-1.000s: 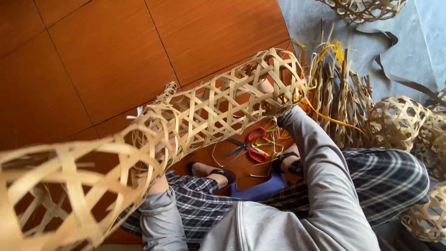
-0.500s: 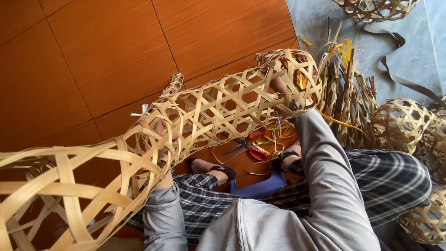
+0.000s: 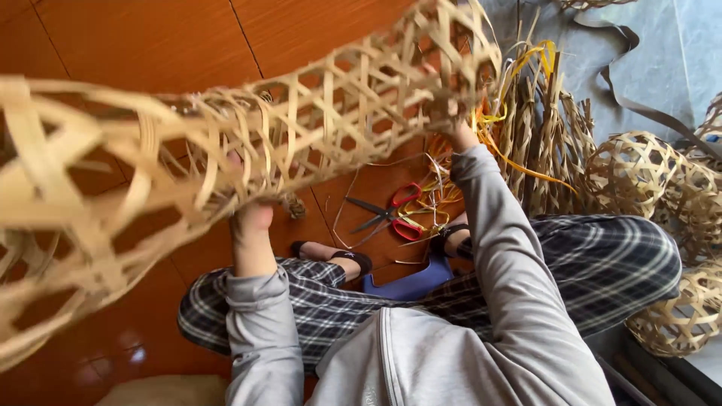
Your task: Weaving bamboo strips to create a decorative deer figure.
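A long tube of open-weave bamboo baskets (image 3: 301, 128) stretches from the lower left to the upper right, held up over my lap. My left hand (image 3: 252, 214) grips its underside near the middle, fingers hooked into the lattice. At the far end my right hand (image 3: 455, 124) clutches the weave, mostly hidden behind the strips. The near end of the tube (image 3: 53, 225) is blurred and close to the camera. Red-handled scissors (image 3: 391, 214) lie on the wooden floor below, between my feet.
A bundle of bamboo strips with yellow bands (image 3: 538, 128) stands at the right. Several round woven baskets (image 3: 643, 177) pile up at the far right. A blue stool (image 3: 410, 282) sits under me. Grey floor (image 3: 647, 53) lies at upper right, orange wooden boards (image 3: 150, 45) at upper left.
The basket tube has swung upward and toward the camera, its near end now larger and blurred. Both hands stayed on it and rose with it.
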